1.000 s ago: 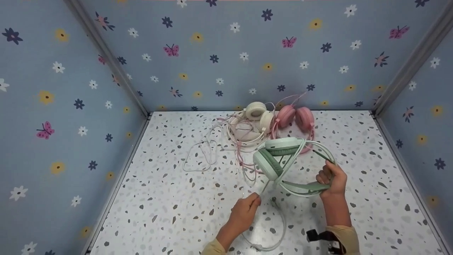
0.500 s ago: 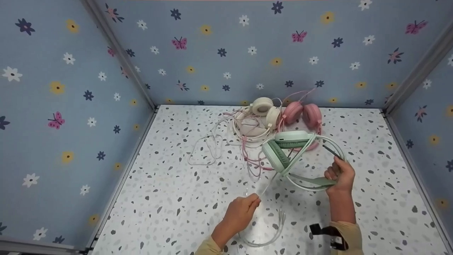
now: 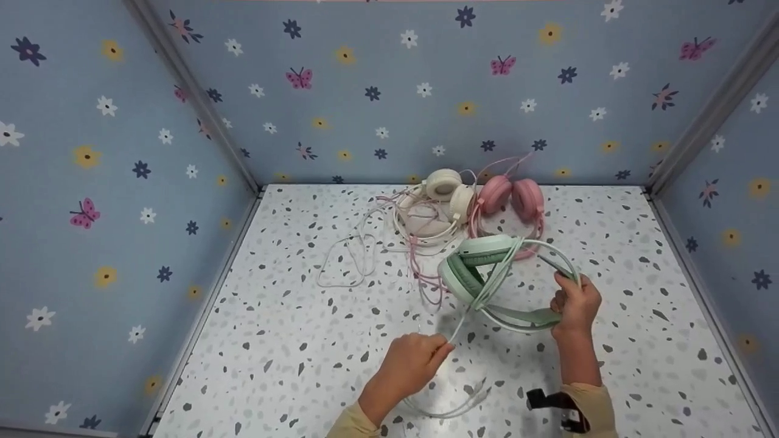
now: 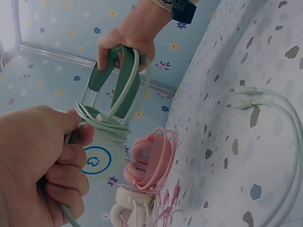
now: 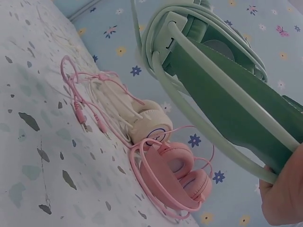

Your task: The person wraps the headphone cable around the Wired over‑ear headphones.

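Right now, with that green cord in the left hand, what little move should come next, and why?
Probably the left hand should wrap the cord once more around the green headphones: some loops already circle their ear cups, the right hand grips the headband, and the end with two plugs is loose.

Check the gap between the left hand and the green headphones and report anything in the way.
Nothing visible stands in the way: from the left hand, only the gripped cable spans to the green headphones. The pink headphones and cream headphones lie farther back.
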`<state>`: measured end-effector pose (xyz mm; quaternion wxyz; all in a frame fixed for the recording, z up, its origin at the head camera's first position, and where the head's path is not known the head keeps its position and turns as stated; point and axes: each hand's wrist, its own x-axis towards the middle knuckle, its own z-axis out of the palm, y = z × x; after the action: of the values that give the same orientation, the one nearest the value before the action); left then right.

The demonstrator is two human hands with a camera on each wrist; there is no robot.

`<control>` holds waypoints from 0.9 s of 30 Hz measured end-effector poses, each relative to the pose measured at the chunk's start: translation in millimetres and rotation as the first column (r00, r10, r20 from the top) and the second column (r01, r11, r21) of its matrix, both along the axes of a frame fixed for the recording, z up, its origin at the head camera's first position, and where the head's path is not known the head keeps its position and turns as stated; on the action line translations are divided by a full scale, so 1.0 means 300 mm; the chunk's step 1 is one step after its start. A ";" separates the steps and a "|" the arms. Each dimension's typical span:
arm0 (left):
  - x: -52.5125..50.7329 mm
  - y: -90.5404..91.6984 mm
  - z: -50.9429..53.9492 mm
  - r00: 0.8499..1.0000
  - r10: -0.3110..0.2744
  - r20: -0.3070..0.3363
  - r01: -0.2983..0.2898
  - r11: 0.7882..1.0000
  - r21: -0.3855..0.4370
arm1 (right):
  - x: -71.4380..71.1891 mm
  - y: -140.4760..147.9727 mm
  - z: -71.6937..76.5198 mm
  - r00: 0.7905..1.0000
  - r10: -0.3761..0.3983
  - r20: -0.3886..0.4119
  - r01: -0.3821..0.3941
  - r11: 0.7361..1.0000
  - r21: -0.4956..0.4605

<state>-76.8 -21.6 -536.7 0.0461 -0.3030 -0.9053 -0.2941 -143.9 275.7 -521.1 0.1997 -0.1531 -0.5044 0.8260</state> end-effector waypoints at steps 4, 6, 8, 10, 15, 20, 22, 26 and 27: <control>-0.005 -0.015 0.045 0.999 -0.022 -0.028 0.021 0.999 -0.036 | 0.000 -0.015 -0.008 0.999 -0.036 0.026 0.033 0.995 0.091; -0.017 -0.023 0.076 0.996 -0.043 -0.083 0.035 0.995 -0.098 | 0.003 -0.024 -0.010 0.998 -0.029 0.050 0.022 0.990 0.139; -0.036 -0.028 0.116 0.983 -0.076 -0.164 0.046 0.982 -0.181 | 0.007 -0.032 -0.010 0.996 -0.007 0.085 -0.012 0.977 0.213; -0.060 -0.030 0.166 0.957 -0.129 -0.260 0.057 0.962 -0.266 | 0.013 -0.044 -0.005 0.993 0.009 0.121 -0.046 0.950 0.308; -0.136 -0.018 0.293 0.846 -0.310 -0.434 0.118 0.903 -0.414 | 0.032 -0.070 0.020 0.979 0.063 0.195 -0.157 0.843 0.515; -0.194 -0.010 0.372 0.713 -0.433 -0.552 0.177 0.872 -0.456 | 0.048 -0.079 0.045 0.956 0.168 0.239 -0.273 0.802 0.532; -0.214 -0.010 0.394 0.662 -0.449 -0.599 0.179 0.872 -0.456 | 0.053 -0.079 0.053 0.946 0.214 0.243 -0.313 0.798 0.515; -0.254 -0.001 0.430 0.567 -0.464 -0.680 0.171 0.874 -0.454 | 0.061 -0.072 0.059 0.917 0.317 0.241 -0.396 0.796 0.458; -0.265 0.003 0.439 0.546 -0.470 -0.694 0.169 0.873 -0.458 | 0.063 -0.070 0.059 0.909 0.345 0.234 -0.416 0.799 0.434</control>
<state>-156.2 -20.8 -404.9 0.3310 -0.5659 -0.7546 0.0260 -125.1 254.6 -503.4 0.0240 -0.0536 -0.7245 0.6868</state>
